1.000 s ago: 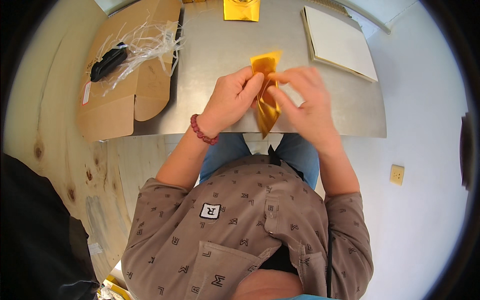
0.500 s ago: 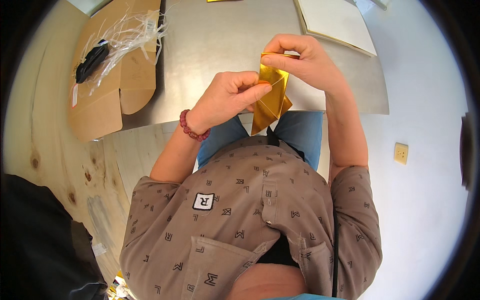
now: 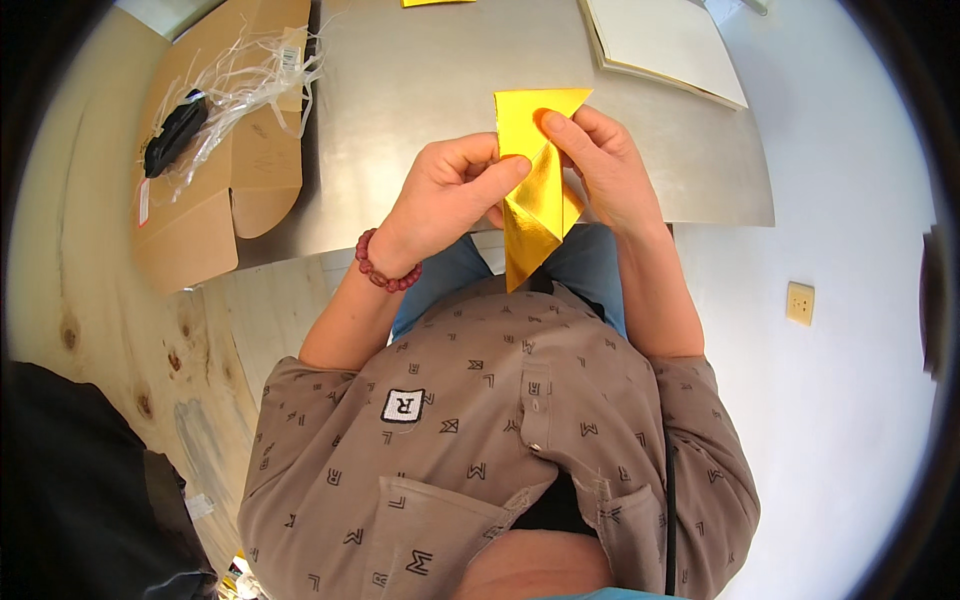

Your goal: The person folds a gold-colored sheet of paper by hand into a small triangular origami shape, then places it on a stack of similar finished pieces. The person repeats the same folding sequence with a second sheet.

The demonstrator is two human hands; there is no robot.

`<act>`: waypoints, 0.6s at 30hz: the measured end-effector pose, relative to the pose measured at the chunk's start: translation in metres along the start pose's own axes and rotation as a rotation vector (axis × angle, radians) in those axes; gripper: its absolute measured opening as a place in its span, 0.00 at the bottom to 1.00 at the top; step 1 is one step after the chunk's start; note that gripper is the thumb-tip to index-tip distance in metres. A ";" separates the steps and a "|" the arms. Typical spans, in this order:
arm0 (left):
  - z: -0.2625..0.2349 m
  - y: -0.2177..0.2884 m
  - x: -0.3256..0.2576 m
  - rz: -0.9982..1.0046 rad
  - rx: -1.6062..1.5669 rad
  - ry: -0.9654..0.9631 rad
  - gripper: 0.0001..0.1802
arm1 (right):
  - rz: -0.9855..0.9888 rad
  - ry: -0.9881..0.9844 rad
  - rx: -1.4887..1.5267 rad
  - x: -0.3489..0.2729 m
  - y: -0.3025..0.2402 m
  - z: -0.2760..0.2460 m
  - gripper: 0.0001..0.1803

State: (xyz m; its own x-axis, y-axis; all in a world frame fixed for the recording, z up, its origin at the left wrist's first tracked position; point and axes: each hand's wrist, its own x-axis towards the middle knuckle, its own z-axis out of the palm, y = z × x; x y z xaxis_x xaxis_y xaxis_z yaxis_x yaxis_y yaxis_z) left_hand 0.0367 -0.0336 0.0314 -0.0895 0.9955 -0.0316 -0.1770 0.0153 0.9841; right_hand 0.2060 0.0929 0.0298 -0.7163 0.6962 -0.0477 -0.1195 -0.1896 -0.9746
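Observation:
A folded sheet of shiny gold paper is held up between both hands, over the near edge of the metal table. My left hand pinches its left edge, thumb on top and the other fingers behind. On the right side, my right hand is closed on it, with the thumb pressed to its face and fingers behind. Creases cross the paper's middle, and a pointed end hangs down toward my lap. The fingers behind the paper are partly hidden.
At the table's left lies a brown cardboard piece with clear plastic strips and a black object on it. A stack of white sheets lies at the back right. More gold paper shows at the far edge.
My right hand has slid down from the paper's top edge to its right side. The paper's upper part now shows a wider, pointed top right corner.

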 end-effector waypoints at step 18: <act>0.017 -0.037 0.022 0.294 0.058 0.326 0.10 | 0.048 -0.090 0.008 0.002 0.020 -0.015 0.11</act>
State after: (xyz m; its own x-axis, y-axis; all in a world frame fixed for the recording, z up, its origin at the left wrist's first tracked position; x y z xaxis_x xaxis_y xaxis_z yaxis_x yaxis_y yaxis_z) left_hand 0.0580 -0.0102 -0.0024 -0.4340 0.8768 0.2071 -0.0436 -0.2500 0.9673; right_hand 0.2120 0.1008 0.0070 -0.7802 0.6212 -0.0743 -0.0883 -0.2270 -0.9699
